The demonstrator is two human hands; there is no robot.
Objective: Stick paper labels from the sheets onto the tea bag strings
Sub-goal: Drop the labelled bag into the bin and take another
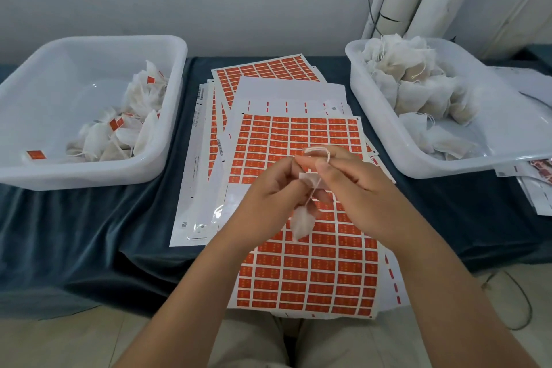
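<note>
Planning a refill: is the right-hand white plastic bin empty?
Not empty: the white plastic bin holds a heap of unlabelled white tea bags.

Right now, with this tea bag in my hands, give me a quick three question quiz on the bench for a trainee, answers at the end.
1. True or false: the tea bags in the left tub carry orange labels.
2. Fill in: the unlabelled tea bags are piled in the ___ tub.
3. What do the left hand and right hand pinch? A, a pen; B, the string of one hanging tea bag; C, the right tub's rim.

Key: 1 true; 2 right; 3 B.
</note>
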